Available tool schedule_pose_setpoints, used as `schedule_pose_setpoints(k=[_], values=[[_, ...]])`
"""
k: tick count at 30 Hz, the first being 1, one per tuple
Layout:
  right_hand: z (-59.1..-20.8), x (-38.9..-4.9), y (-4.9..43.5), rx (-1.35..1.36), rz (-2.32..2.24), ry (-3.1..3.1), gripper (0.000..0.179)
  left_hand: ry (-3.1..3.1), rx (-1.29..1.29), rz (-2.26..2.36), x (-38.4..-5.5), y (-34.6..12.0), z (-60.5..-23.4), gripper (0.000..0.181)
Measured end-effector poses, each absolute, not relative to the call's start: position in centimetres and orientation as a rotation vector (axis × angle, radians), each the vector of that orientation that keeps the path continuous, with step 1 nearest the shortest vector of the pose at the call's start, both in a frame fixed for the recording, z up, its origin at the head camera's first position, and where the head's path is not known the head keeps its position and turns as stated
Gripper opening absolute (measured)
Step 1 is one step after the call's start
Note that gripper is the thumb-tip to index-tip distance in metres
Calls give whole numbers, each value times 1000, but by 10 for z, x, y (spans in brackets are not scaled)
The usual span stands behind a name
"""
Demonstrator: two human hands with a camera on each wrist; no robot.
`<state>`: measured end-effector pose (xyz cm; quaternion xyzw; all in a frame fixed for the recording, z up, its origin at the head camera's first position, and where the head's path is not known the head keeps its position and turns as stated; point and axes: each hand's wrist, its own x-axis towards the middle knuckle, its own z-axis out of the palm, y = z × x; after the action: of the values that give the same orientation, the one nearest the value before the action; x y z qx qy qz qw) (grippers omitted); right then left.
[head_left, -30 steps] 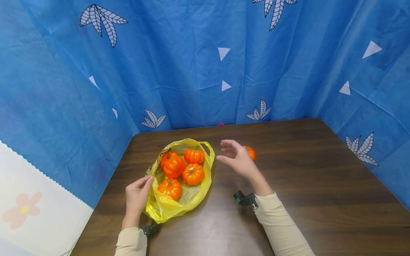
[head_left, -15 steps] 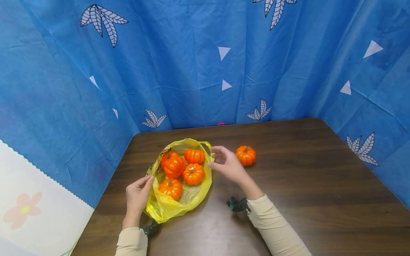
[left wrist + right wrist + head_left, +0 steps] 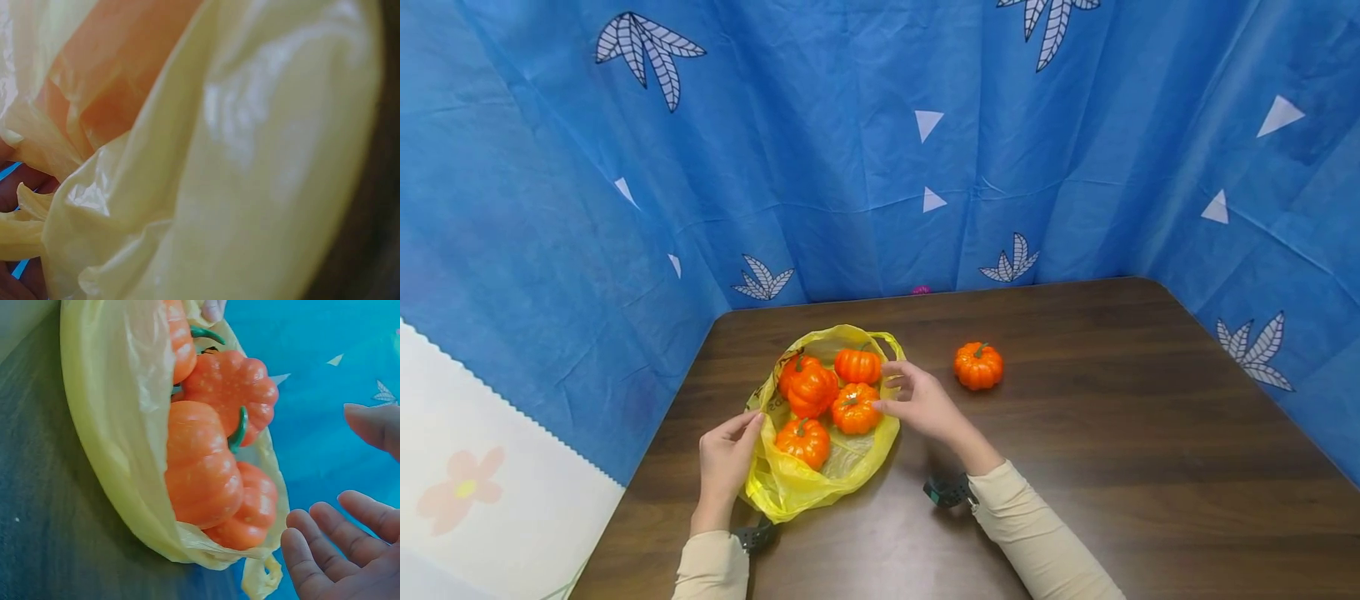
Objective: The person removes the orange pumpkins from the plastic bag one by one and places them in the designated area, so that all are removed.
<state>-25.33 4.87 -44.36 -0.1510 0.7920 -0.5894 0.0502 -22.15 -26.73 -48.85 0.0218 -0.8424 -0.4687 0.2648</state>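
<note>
A yellow plastic bag [image 3: 868,457] stands wide-mouthed on the table, several small orange pumpkins [image 3: 803,443] with green stems inside it. My left hand [image 3: 724,467] pinches the bag's left rim between thumb and fingers. In the left wrist view the bag [image 3: 262,156] fills most of the picture and covers much of that hand. My right hand [image 3: 925,408] is at the bag's right rim, thumb and fingers apart, its fingertips overlapping the rim near two pumpkins. The right wrist view shows its fingers [image 3: 325,550] relaxed, holding nothing, beside the bag's handle loop [image 3: 262,578].
One more pumpkin [image 3: 978,366] sits on the brown wooden table [image 3: 1112,433], to the right of the bag and behind my right hand. A blue patterned curtain [image 3: 880,167] hangs along the table's back and sides. A white cloth [image 3: 490,467] lies at left.
My right hand has moved left and slightly down, from in front of the lone pumpkin to the bag's right rim, uncovering that pumpkin. My left hand keeps its pinch on the bag.
</note>
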Motion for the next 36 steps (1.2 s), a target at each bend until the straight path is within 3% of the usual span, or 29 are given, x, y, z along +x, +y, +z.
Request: schedule_pose_setpoints(k=[36], values=[[-471, -252, 25, -459, -1726, 2470, 67, -2282, 42, -1240, -223, -268, -489, 16]])
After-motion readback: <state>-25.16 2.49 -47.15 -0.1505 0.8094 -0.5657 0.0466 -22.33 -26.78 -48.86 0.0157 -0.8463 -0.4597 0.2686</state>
